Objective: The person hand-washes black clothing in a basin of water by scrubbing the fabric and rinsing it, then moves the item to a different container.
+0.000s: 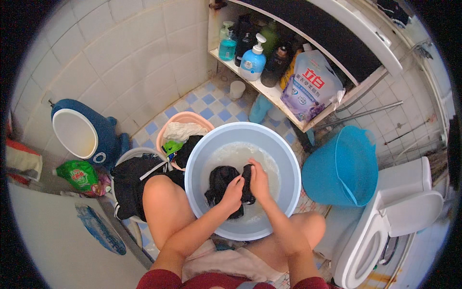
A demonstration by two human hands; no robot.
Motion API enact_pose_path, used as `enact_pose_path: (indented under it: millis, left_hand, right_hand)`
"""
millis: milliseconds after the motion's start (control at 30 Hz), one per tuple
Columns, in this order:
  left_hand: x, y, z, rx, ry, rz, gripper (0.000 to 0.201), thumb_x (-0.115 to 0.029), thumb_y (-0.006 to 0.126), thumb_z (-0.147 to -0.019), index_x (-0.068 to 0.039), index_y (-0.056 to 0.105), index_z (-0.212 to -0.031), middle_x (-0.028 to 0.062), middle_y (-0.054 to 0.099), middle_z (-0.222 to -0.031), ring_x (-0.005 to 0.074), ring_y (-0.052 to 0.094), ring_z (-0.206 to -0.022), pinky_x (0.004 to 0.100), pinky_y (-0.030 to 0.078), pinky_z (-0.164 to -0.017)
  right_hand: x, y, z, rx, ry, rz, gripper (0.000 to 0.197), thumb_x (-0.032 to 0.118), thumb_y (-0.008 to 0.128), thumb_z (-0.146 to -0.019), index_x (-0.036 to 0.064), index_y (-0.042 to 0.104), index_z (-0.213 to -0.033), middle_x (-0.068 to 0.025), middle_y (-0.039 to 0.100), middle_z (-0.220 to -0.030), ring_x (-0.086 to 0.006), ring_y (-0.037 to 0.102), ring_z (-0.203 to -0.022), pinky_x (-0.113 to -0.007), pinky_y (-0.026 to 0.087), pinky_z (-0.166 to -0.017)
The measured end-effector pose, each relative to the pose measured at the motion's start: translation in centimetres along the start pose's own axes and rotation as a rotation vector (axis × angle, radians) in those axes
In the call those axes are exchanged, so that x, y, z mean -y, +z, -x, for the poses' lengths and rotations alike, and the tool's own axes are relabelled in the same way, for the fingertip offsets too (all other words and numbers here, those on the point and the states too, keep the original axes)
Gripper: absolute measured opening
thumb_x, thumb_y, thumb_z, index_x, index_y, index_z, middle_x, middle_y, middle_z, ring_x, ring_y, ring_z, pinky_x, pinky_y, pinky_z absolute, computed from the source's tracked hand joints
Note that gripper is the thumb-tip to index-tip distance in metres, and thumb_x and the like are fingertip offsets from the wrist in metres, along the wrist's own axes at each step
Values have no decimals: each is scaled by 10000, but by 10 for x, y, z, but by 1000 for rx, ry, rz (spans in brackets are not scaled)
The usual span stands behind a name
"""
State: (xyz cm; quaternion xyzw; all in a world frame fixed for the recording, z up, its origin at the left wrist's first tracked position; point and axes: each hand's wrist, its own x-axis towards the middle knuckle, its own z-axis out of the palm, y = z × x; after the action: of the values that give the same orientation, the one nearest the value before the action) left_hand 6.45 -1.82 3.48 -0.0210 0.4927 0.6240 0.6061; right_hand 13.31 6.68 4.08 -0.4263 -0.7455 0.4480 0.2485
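Between my knees stands a large pale-blue basin (194, 161) with cloudy, sudsy water (260, 214) in it. A wet black garment (222, 179) bunches up in the left half of the water. My left hand (233, 195) is closed on part of that cloth near the basin's middle. Just to its right, my right hand (259, 182) grips another fold of the black cloth, its fingers wrapped over the top. The two hands are close together, with a strip of cloth between them. What kind of garment it is, I cannot tell.
Left of the basin are a pink tub (195, 116) of clothes and a bucket heaped with black clothing (134, 180). A blue bucket (339, 166) and a toilet (368, 250) stand at right. Ahead, a shelf (269, 91) holds pump bottles and a pouch (310, 86).
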Motion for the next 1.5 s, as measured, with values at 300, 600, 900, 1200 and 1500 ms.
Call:
enact_pose_path:
  millis: [300,600,900,1200,1500]
  left_hand:
    - [-6,-16,-10,-66,70,1,340,-222,409,-932,-26,465,-1203,87,519,-1189,184,477,-1083,323,392,-894]
    - [-5,-31,-26,68,16,61,281,-202,397,-925,-64,510,-1141,77,564,-1090,206,531,-988,364,421,-851]
    - [-19,-23,-19,33,21,231,282,-249,409,-926,-99,504,-1145,91,574,-1093,188,529,-1016,348,404,-902]
    - [-3,-18,-17,43,111,-128,341,-276,423,-924,-32,490,-1154,99,550,-1104,199,521,-1005,353,408,-860]
    - [-10,-8,-5,310,418,-700,623,-354,688,-740,39,483,-1177,153,573,-1039,223,547,-955,317,415,-859]
  right_hand:
    - [22,15,23,176,81,0,354,20,402,-878,-8,442,-1229,-229,465,-1261,-348,432,-1195,-367,343,-998]
    - [13,31,43,77,-337,164,357,23,371,-889,6,456,-1235,-214,421,-1308,-400,322,-1262,-425,267,-1036]
    - [25,28,54,134,-322,135,348,85,334,-922,-1,453,-1237,-213,361,-1360,-371,283,-1294,-414,205,-1069]
    - [-1,19,35,36,-168,-1,344,44,365,-898,-6,444,-1229,-225,438,-1289,-367,425,-1192,-390,328,-1001]
    - [-8,-27,-12,-180,-29,-164,192,32,383,-895,32,550,-990,-119,608,-845,-247,590,-802,-336,454,-752]
